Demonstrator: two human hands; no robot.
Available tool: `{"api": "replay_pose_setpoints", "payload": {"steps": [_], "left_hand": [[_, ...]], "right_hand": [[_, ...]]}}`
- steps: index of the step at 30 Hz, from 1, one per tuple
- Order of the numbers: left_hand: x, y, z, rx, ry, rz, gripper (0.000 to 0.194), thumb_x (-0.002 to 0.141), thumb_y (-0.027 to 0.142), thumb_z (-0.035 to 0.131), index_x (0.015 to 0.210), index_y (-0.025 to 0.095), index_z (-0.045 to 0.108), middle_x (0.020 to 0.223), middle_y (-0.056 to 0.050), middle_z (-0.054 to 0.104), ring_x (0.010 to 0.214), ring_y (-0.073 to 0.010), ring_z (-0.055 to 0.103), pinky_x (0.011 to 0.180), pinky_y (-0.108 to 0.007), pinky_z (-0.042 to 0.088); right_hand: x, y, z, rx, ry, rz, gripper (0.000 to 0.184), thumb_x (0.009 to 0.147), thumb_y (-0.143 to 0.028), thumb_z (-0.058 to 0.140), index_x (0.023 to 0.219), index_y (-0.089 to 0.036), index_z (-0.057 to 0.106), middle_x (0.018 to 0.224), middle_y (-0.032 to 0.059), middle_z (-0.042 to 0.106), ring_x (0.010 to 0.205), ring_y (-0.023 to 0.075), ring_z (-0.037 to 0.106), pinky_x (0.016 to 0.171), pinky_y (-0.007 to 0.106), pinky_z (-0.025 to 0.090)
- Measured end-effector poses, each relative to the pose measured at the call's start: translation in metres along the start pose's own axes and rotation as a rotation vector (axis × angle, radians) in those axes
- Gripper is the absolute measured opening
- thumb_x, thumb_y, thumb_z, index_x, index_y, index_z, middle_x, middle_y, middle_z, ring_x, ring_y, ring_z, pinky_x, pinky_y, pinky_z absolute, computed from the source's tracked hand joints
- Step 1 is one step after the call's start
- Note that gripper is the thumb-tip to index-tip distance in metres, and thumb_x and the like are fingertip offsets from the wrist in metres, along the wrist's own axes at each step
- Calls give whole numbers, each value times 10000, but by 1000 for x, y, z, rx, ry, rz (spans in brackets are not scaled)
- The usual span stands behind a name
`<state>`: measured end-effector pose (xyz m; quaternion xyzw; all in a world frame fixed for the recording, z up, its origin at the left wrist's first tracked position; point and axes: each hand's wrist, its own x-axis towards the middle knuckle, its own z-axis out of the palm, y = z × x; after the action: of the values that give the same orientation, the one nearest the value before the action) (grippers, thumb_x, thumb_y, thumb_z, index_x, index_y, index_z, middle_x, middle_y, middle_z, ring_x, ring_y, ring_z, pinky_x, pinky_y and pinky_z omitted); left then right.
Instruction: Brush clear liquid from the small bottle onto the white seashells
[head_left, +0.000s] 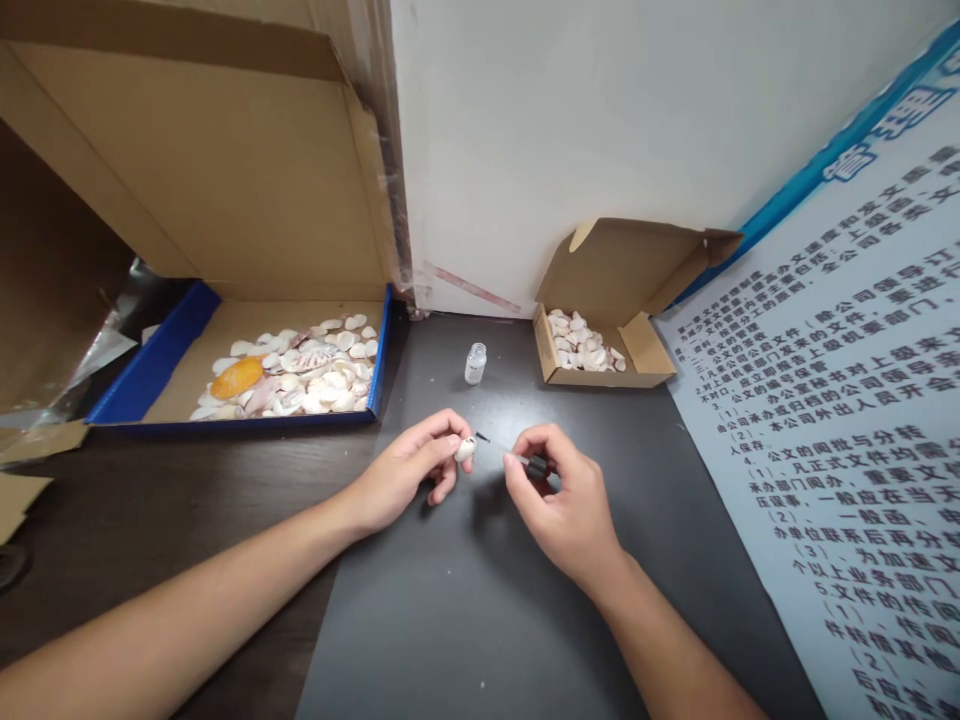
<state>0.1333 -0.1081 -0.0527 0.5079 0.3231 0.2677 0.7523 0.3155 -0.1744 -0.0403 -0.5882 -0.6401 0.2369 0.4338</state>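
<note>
Between the thumb and fingers of my left hand [416, 460] is a small whitish seashell [466, 450] with a dark mark near its upper edge. My right hand [561, 498] grips the black cap of a small brush [535, 467]. A thin pale stem runs from the cap to a dark tip, which points left and sits just beside the shell; whether they touch I cannot tell. Beyond both hands, a small clear glass bottle [475, 364] with a white label stands upright and uncapped on the dark grey mat [450, 620].
At the left, a blue-sided cardboard box [379, 360] with a raised lid holds many shells and an orange oval piece [237, 378]. A smaller open carton [615, 379] with shells stands back right. A printed poster [840, 400] borders the right side; a white wall [585, 120] rises behind.
</note>
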Motion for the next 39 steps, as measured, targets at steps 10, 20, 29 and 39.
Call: {"api": "replay_pose_setpoints", "payload": {"steps": [10, 20, 29, 39], "left_hand": [[0, -1, -1, 37, 5, -15, 252, 923, 413, 498, 884, 164, 494, 720, 31, 543, 472, -38, 449, 479, -178, 337], [1, 1, 3, 103, 51, -61, 350, 899, 497, 510, 813, 160, 464, 650, 43, 529, 444, -36, 435, 451, -163, 298], [-1, 1, 2, 194, 32, -58, 415, 872, 546, 551, 775, 147, 494, 587, 53, 493, 481, -43, 403, 480, -162, 295], [-1, -1, 1, 194, 40, 9, 435, 857, 548, 577, 705, 156, 464, 520, 66, 429, 472, -49, 354, 474, -174, 275]], "right_hand": [[0, -1, -2, 35, -11, -40, 90, 882, -222, 573, 805, -203, 532, 647, -48, 511, 510, 78, 445, 485, 183, 379], [-1, 0, -7, 107, 3, -40, 83, 929, -222, 532, 851, -207, 510, 649, -53, 478, 523, 85, 435, 507, 199, 376], [-1, -4, -10, 79, -243, 6, 105, 959, -216, 485, 858, -207, 512, 691, -53, 490, 571, 81, 440, 549, 198, 358], [-3, -2, -9, 57, -215, 16, 102, 911, -164, 487, 817, -201, 506, 688, -52, 485, 563, 82, 426, 539, 207, 338]]}}
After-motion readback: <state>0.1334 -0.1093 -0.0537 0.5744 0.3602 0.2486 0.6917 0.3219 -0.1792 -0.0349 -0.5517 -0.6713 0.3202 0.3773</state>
